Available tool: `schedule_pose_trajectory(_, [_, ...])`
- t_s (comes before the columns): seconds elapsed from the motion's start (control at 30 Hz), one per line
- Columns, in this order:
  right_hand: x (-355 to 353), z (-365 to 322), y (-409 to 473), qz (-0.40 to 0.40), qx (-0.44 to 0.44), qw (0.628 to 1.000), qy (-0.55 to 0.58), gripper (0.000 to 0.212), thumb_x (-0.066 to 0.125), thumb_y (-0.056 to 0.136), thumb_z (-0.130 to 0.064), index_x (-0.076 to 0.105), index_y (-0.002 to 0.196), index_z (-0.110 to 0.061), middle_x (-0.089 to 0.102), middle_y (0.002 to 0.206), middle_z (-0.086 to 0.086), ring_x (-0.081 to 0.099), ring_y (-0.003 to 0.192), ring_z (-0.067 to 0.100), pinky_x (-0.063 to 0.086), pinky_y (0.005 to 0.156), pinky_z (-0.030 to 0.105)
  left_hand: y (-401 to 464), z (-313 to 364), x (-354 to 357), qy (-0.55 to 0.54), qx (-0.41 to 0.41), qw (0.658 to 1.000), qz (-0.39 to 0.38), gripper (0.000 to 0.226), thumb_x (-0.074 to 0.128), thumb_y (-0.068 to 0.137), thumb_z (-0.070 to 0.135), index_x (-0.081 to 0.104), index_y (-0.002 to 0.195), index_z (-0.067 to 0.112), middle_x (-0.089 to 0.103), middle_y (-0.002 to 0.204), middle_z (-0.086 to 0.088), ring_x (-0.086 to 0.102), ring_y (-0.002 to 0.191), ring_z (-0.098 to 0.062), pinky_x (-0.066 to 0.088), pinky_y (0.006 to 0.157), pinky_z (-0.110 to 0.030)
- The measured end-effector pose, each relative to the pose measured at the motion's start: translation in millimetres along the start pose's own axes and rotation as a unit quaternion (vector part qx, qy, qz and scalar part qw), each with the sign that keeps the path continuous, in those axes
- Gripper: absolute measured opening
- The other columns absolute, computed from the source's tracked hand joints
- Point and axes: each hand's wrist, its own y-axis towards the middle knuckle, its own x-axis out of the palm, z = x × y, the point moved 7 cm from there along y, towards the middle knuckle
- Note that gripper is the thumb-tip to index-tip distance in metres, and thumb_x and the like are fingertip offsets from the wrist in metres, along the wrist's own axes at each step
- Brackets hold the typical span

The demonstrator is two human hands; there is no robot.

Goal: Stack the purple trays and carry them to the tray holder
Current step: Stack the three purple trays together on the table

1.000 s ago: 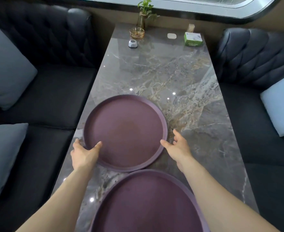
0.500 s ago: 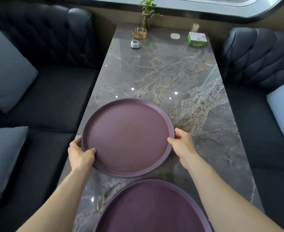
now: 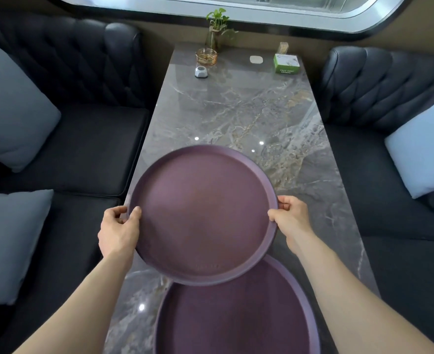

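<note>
Hands grip one purple tray [image 3: 203, 215] by opposite rims: left hand [image 3: 118, 229], right hand [image 3: 291, 217]. Its near edge overlaps a second purple tray [image 3: 236, 318] at the table's [image 3: 261, 111] near edge.

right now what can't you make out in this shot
- Near tray, head view: its near part is cut off by the bottom edge, its far rim covered by the held tray.
- Fingers of the left hand and right hand: those under the held tray's rim are hidden.
- Green box: print too small to read.
- Tray holder: nowhere in frame.
- Table under the trays: covered.
</note>
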Motion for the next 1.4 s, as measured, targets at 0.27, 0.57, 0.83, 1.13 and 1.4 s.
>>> schedule_pose_trajectory(0.27, [-51.3,58.9,-78.8,0.071,-0.011,0.995,-0.071,0.04,0.063,0.07,0.012,0.062,0.103,-0.011,0.069,0.087,0.006,0.066,0.078,0.022,0.046,0.06,0.024,-58.3,-50.7,-21.1,0.093,0.035,0.991,-0.086,0.018,0.068,0.086,0.036,0.059,0.081,0.02,0.067,0.074,-0.001,0.061,0.074,-0.022,0.046,0.07,-0.04])
schedule_pose_trajectory(0.57, [-87.1,144.3,-140.9,0.133,0.025,0.981,-0.139,0.028,0.082,0.074,-0.008,0.065,0.096,-0.014,0.064,0.079,-0.003,0.063,0.079,0.022,0.046,0.074,0.03,-109.3,-89.4,-39.4,0.192,0.083,0.964,-0.161,0.02,0.076,0.081,0.029,0.063,0.096,0.03,0.07,0.074,0.006,0.065,0.074,-0.018,0.045,0.067,-0.036])
schedule_pose_trajectory(0.83, [-108.5,190.1,-161.8,0.166,0.051,0.967,-0.184,0.022,0.079,0.078,-0.01,0.069,0.097,-0.018,0.068,0.08,-0.002,0.062,0.079,0.024,0.047,0.072,0.03,-140.0,-115.9,-37.5,0.23,0.076,0.949,-0.202,0.017,0.078,0.079,0.019,0.065,0.087,0.027,0.071,0.073,0.013,0.067,0.072,-0.012,0.046,0.065,-0.033])
schedule_pose_trajectory(1.13, [-110.0,196.1,-163.0,0.183,0.032,0.949,-0.256,0.026,0.07,0.085,-0.009,0.072,0.108,-0.02,0.073,0.093,-0.001,0.063,0.078,0.023,0.046,0.066,0.027,-146.6,-119.6,-31.2,0.243,0.095,0.952,-0.16,0.018,0.079,0.079,0.017,0.064,0.08,0.026,0.065,0.072,0.017,0.055,0.066,-0.007,0.038,0.064,-0.032])
schedule_pose_trajectory(1.4, [-106.8,190.5,-156.8,0.189,0.02,0.925,-0.329,0.031,0.07,0.085,-0.014,0.072,0.112,-0.028,0.075,0.104,-0.002,0.068,0.09,0.026,0.051,0.067,0.029,-138.4,-120.4,-27.5,0.275,0.094,0.947,-0.137,0.022,0.082,0.073,0.021,0.064,0.079,0.032,0.066,0.075,0.012,0.054,0.075,-0.016,0.039,0.068,-0.031])
